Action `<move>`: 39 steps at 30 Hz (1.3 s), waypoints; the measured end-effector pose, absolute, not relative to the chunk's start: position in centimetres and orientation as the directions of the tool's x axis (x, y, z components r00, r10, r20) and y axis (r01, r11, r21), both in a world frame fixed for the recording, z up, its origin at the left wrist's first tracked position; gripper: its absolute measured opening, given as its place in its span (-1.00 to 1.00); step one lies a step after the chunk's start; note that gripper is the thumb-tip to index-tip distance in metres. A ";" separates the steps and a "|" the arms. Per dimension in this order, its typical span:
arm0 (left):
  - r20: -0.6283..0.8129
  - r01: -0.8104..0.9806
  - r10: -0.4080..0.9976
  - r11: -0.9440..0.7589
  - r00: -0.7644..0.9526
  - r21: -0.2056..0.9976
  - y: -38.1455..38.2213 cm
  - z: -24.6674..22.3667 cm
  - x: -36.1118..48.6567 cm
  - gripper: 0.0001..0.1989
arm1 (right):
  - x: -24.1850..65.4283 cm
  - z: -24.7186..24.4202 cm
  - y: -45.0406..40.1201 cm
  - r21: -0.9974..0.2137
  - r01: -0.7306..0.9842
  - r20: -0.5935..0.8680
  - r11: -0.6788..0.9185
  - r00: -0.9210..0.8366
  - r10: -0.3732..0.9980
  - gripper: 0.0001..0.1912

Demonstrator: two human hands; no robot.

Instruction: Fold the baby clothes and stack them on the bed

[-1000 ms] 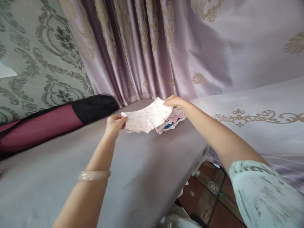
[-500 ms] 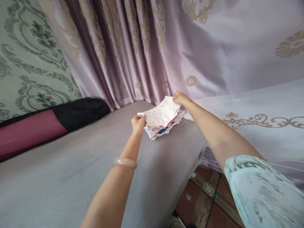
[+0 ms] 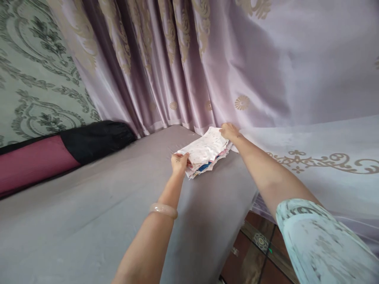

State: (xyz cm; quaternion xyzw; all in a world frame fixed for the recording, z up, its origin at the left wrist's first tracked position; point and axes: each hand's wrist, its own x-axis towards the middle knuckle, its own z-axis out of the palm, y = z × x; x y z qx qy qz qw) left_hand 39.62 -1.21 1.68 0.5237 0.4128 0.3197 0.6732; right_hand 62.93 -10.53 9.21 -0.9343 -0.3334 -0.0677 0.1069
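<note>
A pale pink printed cloth [image 3: 204, 148] lies over a stack of folded cloths [image 3: 204, 167], whose white, pink and blue edges show below it. My left hand [image 3: 179, 161] pinches the near left end of the pale cloth, thumb on top. At its far right end my right hand [image 3: 229, 131] is closed on the edge, with most of the fingertips hidden. Between both hands the cloth is spread almost flat on the stack.
Under the stack is a grey-covered bed-like surface [image 3: 103, 213]. A maroon and black long bundle [image 3: 97, 142] lies along its left side. Purple curtains [image 3: 166, 79] hang behind, and a tiled floor [image 3: 254, 252] shows beyond the right edge.
Both hands have lowered the pale cloth, which was raised and sagging between them, down onto the stack. The view has also shifted slightly.
</note>
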 end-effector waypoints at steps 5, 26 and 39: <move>-0.213 0.092 0.855 0.192 0.472 0.977 -1.5 1.4 39.1 -0.54 | 62.0 7.2 -11.2 0.102 0.654 0.214 -0.750 0.722 0.658 -0.65; 0.319 0.421 0.637 -0.733 0.702 0.535 -3.1 -2.6 39.4 -0.37 | 61.8 5.0 -9.8 -0.155 0.807 -0.091 -0.570 0.563 0.821 -0.37; 0.115 0.487 0.654 -0.658 0.747 0.574 -0.2 -2.4 32.9 -0.33 | 58.7 7.1 -8.6 -0.079 0.793 -0.045 -0.604 0.603 0.797 -0.34</move>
